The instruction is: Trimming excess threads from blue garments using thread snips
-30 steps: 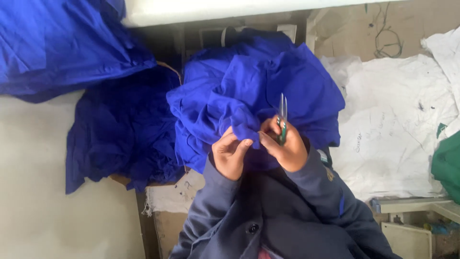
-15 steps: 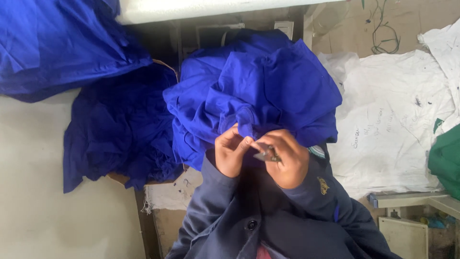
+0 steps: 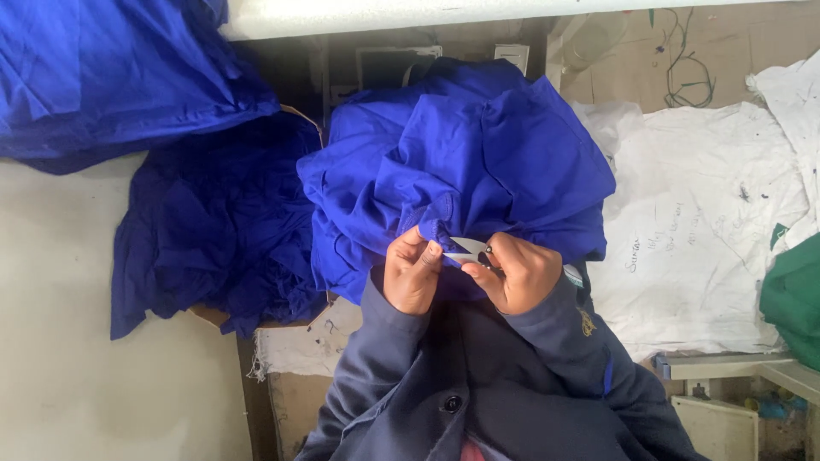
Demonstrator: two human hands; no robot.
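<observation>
**A:** Blue garment (image 3: 461, 171) sits bunched on the lap, left hand (image 3: 413, 275) pinching its edge, right hand (image 3: 515, 273) closed round small thread snips (image 3: 468, 250) — tips?

**B:** Keep the fold taut (blades flat to the cloth) — nip only the loose thread.

The room is bright with soft, even light. Dark shadow sits in the gap under the white worktop (image 3: 427, 13). Everything looks sharp, without glare.

A pale floor (image 3: 77, 376) fills seven to nine o'clock; a white table edge (image 3: 410, 13) runs along twelve, white cloth (image 3: 700, 248) covers three o'clock.
</observation>
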